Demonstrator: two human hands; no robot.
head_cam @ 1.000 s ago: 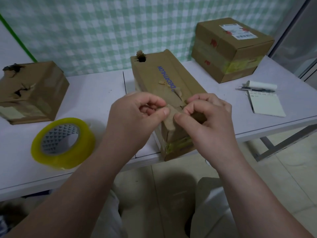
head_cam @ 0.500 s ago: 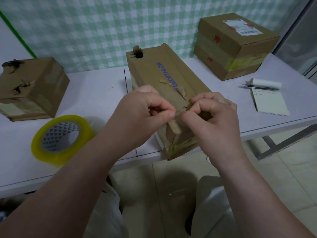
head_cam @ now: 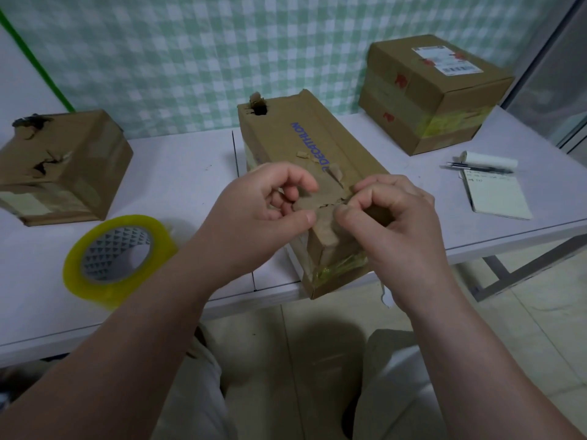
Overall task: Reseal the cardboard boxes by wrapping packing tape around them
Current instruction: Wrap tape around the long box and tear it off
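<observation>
At frame centre, the left hand [head_cam: 263,214] and right hand [head_cam: 390,223] both pinch the long box's [head_cam: 305,144] torn flap, which may rip further if tugged apart.

On the tabletop [head_cam: 190,173], a long box [head_cam: 295,144] sits at centre (its near end overhanging the edge). A tape roll [head_cam: 117,258] lies at 8 o'clock, another box [head_cam: 63,166] at 10, a third box [head_cam: 428,90] at 1, a notepad [head_cam: 498,198] at 3.

boxes [head_cam: 305,147] [head_cam: 63,166] [head_cam: 435,90]: 3 | tape roll [head_cam: 117,258]: 1 | pen [head_cam: 479,168]: 1 | notepad [head_cam: 498,198]: 1
</observation>
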